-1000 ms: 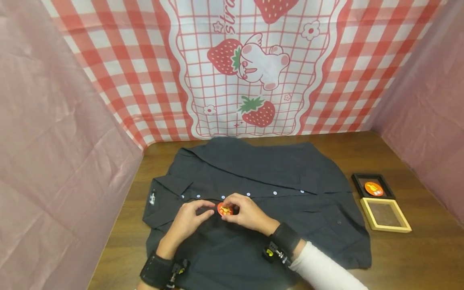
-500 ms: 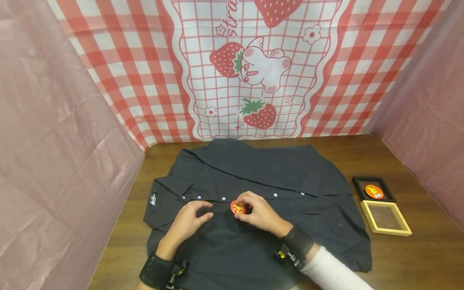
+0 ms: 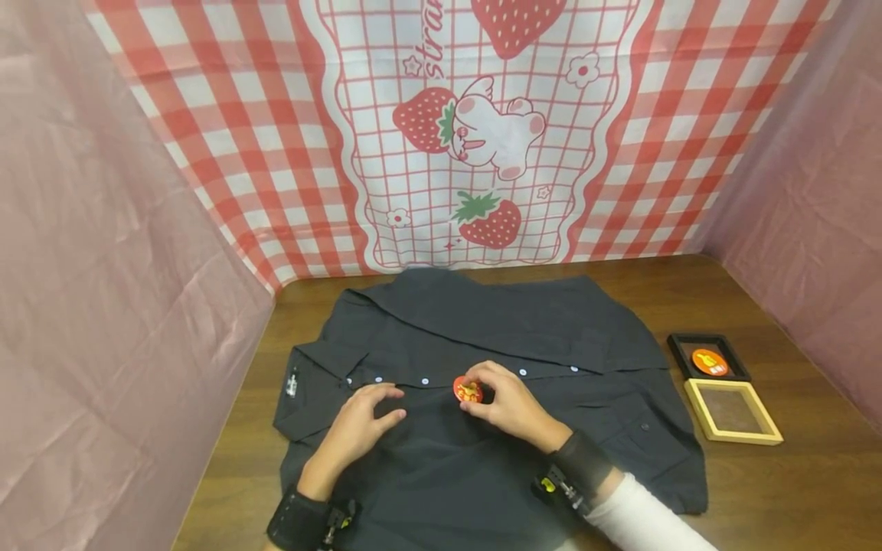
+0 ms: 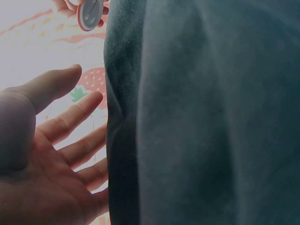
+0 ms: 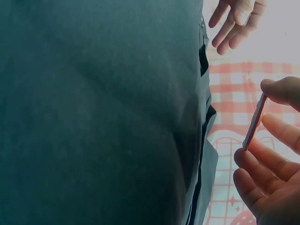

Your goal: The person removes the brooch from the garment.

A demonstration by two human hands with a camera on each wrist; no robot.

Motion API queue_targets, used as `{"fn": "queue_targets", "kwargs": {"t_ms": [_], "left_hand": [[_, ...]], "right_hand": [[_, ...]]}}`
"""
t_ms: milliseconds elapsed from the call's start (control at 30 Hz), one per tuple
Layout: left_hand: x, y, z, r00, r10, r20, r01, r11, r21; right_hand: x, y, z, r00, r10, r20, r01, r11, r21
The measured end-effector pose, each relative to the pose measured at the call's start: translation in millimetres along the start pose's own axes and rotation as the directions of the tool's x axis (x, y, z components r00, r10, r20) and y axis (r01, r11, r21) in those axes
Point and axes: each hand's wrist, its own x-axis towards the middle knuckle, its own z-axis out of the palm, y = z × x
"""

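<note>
My right hand [image 3: 513,402] pinches a round red-and-yellow pin badge [image 3: 465,389] by its rim, between thumb and fingers, above the dark shirt [image 3: 441,459]. The left wrist view shows the white back of the badge [image 4: 89,15] with a thin pin across it; in the right wrist view the badge [image 5: 254,123] is seen edge-on. To its left my left hand [image 3: 357,425] hovers over the shirt near the collar, fingers relaxed and apart, holding nothing. The shirt lies spread with its collar to the left and a row of pale buttons [image 3: 425,381] across the middle.
At the right of the wooden table [image 3: 813,413], a black frame [image 3: 678,356] contains an orange round badge [image 3: 710,362]. A light wooden frame [image 3: 696,405] lies against its near side. A checked strawberry cloth [image 3: 276,176] hangs behind, with pink cloth at both sides.
My right hand has moved to the right with the badge, away from my left hand. The left hand has stayed almost in place, its fingers now farther from the badge.
</note>
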Motion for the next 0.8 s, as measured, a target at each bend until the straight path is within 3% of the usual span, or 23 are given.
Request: {"fn": "queue_targets", "kwargs": {"t_ms": [367, 800], "left_hand": [[-3.1, -1.6, 0.5, 1.000, -0.007, 0.000, 0.007, 1.000, -0.013], [-1.4, 1.4, -2.5, 1.000, -0.010, 0.004, 0.010, 1.000, -0.023]], "right_hand": [[-1.8, 4.5, -5.4, 0.998, 0.066, -0.001, -0.066, 0.998, 0.021], [-3.8, 10.9, -11.1, 0.998, 0.046, -0.033, -0.046, 0.999, -0.011]]}}
